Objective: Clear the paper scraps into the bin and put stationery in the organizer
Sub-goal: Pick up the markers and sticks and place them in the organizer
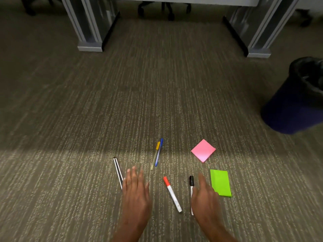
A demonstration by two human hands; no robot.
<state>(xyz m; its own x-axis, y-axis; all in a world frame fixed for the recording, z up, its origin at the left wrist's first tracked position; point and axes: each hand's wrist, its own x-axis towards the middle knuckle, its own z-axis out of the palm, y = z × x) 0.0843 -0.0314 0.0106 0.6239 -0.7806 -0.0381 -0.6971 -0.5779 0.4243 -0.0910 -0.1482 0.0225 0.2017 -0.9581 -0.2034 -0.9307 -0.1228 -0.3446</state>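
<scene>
Two bare hands reach out low over the striped grey-brown carpet floor (87, 119), and neither holds anything: your left hand (135, 188) lies palm down with straight, slightly spread fingers, and your right hand (204, 195) is turned more on edge with its fingers straight and relaxed. Your left hand hides the near end of a slim white pen with a dark stripe (117, 169), which runs away from you on the carpet. Your right hand hides the near part of a white marker with a black cap (191, 183) and overlaps the near left corner of a bright green rectangular sticky-note pad (221, 182). Between your hands lies a white marker with a red cap (172, 194). Farther off, a blue-capped pen (159, 151) and a clear pen with a yellow cap (155, 157) lie side by side, touching, with a pink square sticky-note pad (203, 150) well to their right. A dark blue round bin with a black liner (295, 105) stands at the far right, and grey desk legs (90, 35) rise beyond.
</scene>
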